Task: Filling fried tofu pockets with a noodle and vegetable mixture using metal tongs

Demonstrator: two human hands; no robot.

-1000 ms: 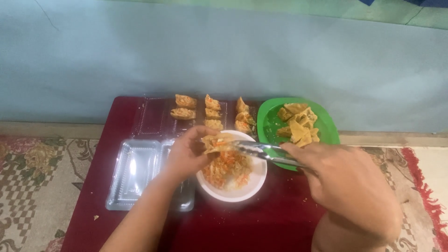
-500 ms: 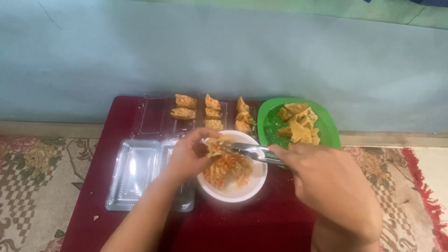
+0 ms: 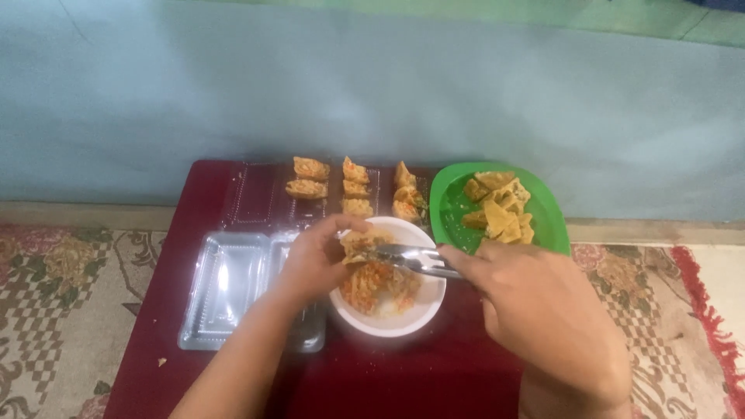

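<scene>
Your left hand (image 3: 314, 260) gripping a fried pastry shell (image 3: 363, 242) above the white bowl (image 3: 388, 314), right hand (image 3: 535, 306) closed on a metal spoon (image 3: 411, 256) (tip at the shell), green plate (image 3: 543, 225) just right of the bowl.

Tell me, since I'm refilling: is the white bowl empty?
No: the white bowl holds orange shredded filling inside.

Only packaging here is clear plastic stuff on the dark red table (image 3: 233, 388), no labels, signs or screens anywhere. There's an empty clear clamshell box (image 3: 229, 289) lying open at the left side, glossy with ribbed walls, its right end hidden under the left hand (image 3: 314, 260). Just behind it sits a flat clear tray (image 3: 260, 198) with stuffed snacks (image 3: 310, 177) in rows on its right part.
</scene>
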